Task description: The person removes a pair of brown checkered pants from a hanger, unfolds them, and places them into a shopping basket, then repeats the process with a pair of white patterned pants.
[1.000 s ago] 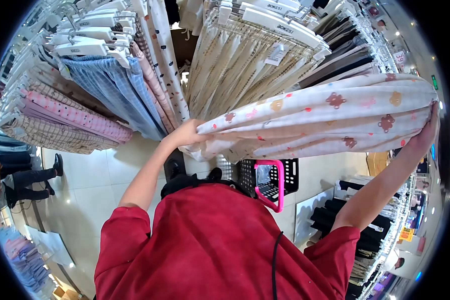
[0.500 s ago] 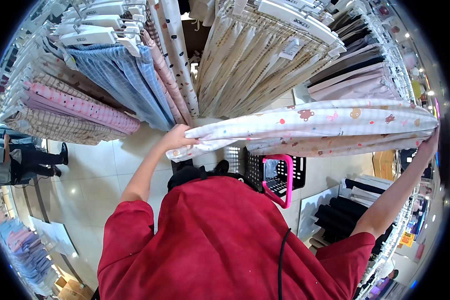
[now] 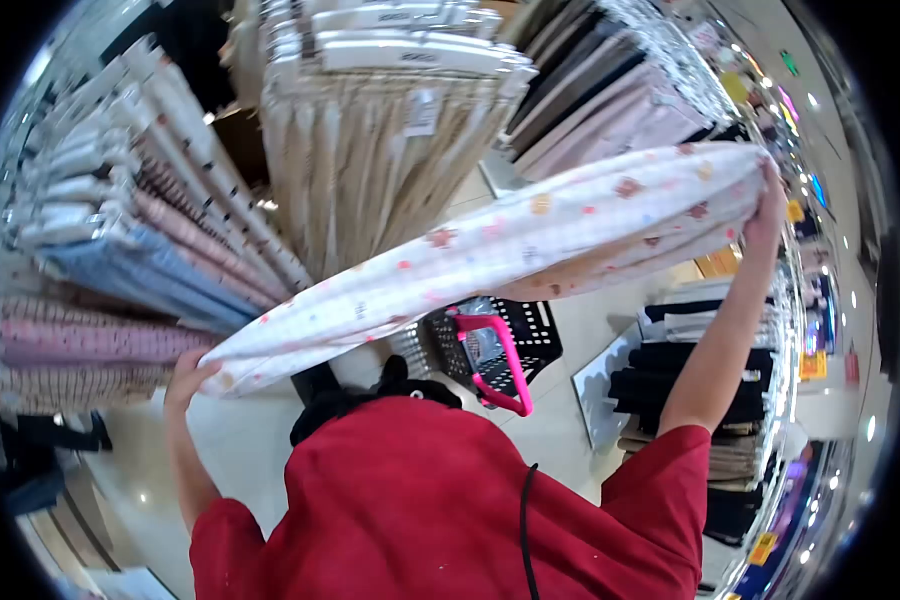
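Note:
A pair of white printed pants [image 3: 490, 235] with bears and small coloured figures is stretched between my two hands, slanting up to the right. My left hand [image 3: 187, 378] is closed on its lower left end, beside the hanging pink and checked garments. At the upper right, my right hand [image 3: 765, 210] grips the other end, with the arm reaching out. The cloth hangs slightly loose along its lower edge, where a tan-tinted layer shows. Behind the cloth's middle stands a black shopping basket [image 3: 540, 335] with a pink handle [image 3: 510, 365]; something in clear plastic lies in it.
Beige striped pants [image 3: 370, 160] hang on white hangers ahead. Blue checked pants [image 3: 140, 275] and pink dotted ones [image 3: 100, 340] hang at left. Dark folded garments [image 3: 685, 385] are on the right, by a white panel [image 3: 610, 385]. Another person's dark-clothed legs [image 3: 60, 432] are at far left.
My left hand has moved left and down, and the pants are now pulled out longer and tilted. My right hand has risen a little. The view has turned to the right.

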Available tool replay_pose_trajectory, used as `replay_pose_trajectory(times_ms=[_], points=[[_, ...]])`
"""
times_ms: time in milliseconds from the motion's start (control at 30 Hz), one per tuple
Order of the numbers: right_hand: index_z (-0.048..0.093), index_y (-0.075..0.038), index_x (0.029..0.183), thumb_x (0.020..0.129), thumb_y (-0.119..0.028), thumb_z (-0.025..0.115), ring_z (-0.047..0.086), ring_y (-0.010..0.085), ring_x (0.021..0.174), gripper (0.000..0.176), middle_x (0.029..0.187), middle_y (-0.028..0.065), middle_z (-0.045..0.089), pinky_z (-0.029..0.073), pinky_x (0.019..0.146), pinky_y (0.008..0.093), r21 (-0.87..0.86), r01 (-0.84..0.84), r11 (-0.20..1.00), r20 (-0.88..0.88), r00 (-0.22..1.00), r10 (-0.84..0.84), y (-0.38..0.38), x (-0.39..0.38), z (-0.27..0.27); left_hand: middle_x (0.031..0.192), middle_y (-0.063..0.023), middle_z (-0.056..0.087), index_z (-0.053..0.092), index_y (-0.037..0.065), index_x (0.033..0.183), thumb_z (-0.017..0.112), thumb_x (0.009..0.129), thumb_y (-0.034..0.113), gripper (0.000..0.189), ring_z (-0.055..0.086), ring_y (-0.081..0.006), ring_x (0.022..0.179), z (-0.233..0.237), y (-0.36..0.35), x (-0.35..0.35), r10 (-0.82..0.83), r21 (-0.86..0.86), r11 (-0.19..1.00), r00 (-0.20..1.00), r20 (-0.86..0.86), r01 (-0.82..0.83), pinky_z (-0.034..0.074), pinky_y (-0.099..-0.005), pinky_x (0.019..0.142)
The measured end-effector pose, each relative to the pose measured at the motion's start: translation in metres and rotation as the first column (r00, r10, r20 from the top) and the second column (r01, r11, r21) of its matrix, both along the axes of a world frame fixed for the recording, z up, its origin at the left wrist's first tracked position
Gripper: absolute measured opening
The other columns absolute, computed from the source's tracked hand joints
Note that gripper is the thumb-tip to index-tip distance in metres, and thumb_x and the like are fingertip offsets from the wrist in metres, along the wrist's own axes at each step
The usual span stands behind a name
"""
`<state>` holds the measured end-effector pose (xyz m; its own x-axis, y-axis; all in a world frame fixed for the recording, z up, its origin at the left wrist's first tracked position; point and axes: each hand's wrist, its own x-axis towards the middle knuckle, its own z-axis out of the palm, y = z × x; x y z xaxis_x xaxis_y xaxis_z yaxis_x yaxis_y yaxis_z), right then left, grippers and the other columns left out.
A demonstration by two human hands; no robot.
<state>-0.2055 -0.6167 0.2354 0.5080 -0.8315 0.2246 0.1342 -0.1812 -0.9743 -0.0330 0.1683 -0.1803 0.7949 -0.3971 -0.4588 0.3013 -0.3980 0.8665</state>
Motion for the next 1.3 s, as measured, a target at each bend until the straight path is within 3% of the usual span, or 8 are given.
replay_pose_trajectory(times_ms=[100, 200, 367, 767, 933, 1033, 1133, 1300], points=[[0.062, -0.005, 0.101, 0.09, -0.023, 0.058, 0.062, 0.0138, 0.083, 0.022, 0.094, 0.0028, 0.065, 0.051, 0.072, 0.028, -0.209, -0.057, 0.976, -0.037, 0.998, 0.05, 0.051, 0.002, 0.003, 0.103, -0.0077, 0.059, 0.056, -0.002, 0.112, 0.066, 0.082, 0.015, 0.036, 0.055, -0.015, 0.094, -0.036, 0.043, 0.003, 0.18, -0.081, 0.981, 0.984, 0.011, -0.179, 0.043, -0.0278, 0.082], [0.063, -0.002, 0.097, 0.089, -0.025, 0.059, 0.061, 0.01, 0.078, 0.025, 0.09, 0.0046, 0.065, 0.049, 0.069, 0.0244, -0.229, -0.331, 0.916, -0.186, 0.938, 0.292, 0.062, -0.005, 0.006, 0.11, -0.0084, 0.056, 0.052, -0.001, 0.118, 0.064, 0.083, 0.014, 0.039, 0.053, -0.0178, 0.102, -0.032, 0.065, 0.001, 0.304, -0.236, 0.921, 0.951, -0.057, -0.309, 0.042, -0.0304, 0.088], [0.063, -0.002, 0.093, 0.09, -0.022, 0.059, 0.059, 0.0056, 0.075, 0.02, 0.087, 0.0019, 0.065, 0.047, 0.067, 0.0198, -0.25, -0.362, 0.898, -0.173, 0.929, 0.326, 0.106, -0.004, 0.002, 0.119, -0.0076, 0.051, 0.051, 0.003, 0.12, 0.063, 0.084, 0.013, 0.04, 0.048, -0.0203, 0.111, -0.037, 0.093, -0.012, 0.433, -0.301, 0.856, 0.901, -0.024, -0.42, 0.04, -0.0337, 0.095], [0.056, 0.002, 0.113, 0.087, -0.014, 0.061, 0.059, 0.0097, 0.085, 0.031, 0.092, 0.0033, 0.065, 0.045, 0.079, 0.0225, -0.358, -0.519, 0.776, -0.332, 0.848, 0.414, 0.133, 0.002, -0.006, 0.107, -0.0047, 0.055, 0.056, 0.002, 0.109, 0.063, 0.081, 0.008, 0.029, 0.05, -0.017, 0.098, -0.099, 0.13, -0.029, 0.522, -0.029, 0.848, 0.824, 0.222, -0.529, 0.04, -0.0298, 0.088], [0.047, 0.002, 0.127, 0.087, -0.012, 0.06, 0.059, 0.0131, 0.091, 0.045, 0.102, 0.0074, 0.063, 0.045, 0.083, 0.0253, -0.305, -0.443, 0.843, -0.213, 0.894, 0.393, 0.126, 0.009, -0.015, 0.102, -0.0062, 0.056, 0.057, 0.001, 0.107, 0.062, 0.085, 0.016, 0.026, 0.05, -0.0161, 0.096, -0.068, 0.102, -0.033, 0.451, 0.07, 0.881, 0.876, 0.17, -0.468, 0.041, -0.029, 0.086], [0.051, 0.002, 0.122, 0.085, -0.014, 0.064, 0.057, 0.0142, 0.095, 0.042, 0.102, 0.0076, 0.062, 0.044, 0.085, 0.0261, -0.308, -0.176, 0.935, -0.169, 0.977, 0.128, 0.111, 0.015, -0.026, 0.103, -0.0056, 0.056, 0.057, 0.003, 0.106, 0.06, 0.087, 0.018, 0.024, 0.051, -0.015, 0.095, -0.041, 0.079, -0.024, 0.448, 0.037, 0.888, 0.882, 0.146, -0.458, 0.042, -0.0284, 0.084], [0.059, -0.001, 0.113, 0.083, -0.015, 0.066, 0.053, 0.0152, 0.103, 0.034, 0.111, 0.0085, 0.059, 0.042, 0.089, 0.0282, -0.244, -0.188, 0.951, -0.25, 0.96, 0.125, 0.064, 0.007, -0.037, 0.101, -0.0056, 0.059, 0.058, 0.004, 0.109, 0.054, 0.091, 0.015, 0.021, 0.055, -0.0158, 0.098, 0.032, 0.006, -0.027, 0.547, -0.222, 0.804, 0.832, -0.088, -0.552, 0.046, -0.0308, 0.088], [0.055, -0.001, 0.118, 0.083, -0.015, 0.065, 0.052, 0.0158, 0.105, 0.039, 0.113, 0.0086, 0.057, 0.042, 0.09, 0.0285, -0.295, -0.209, 0.932, -0.351, 0.931, 0.098, 0.001, 0.0, -0.06, 0.105, -0.0095, 0.059, 0.051, 0.004, 0.117, 0.051, 0.082, 0.012, 0.036, 0.058, -0.0211, 0.099, 0.125, -0.08, -0.029, 0.264, -0.704, 0.578, 0.911, -0.318, -0.413, 0.047, -0.0335, 0.089]])
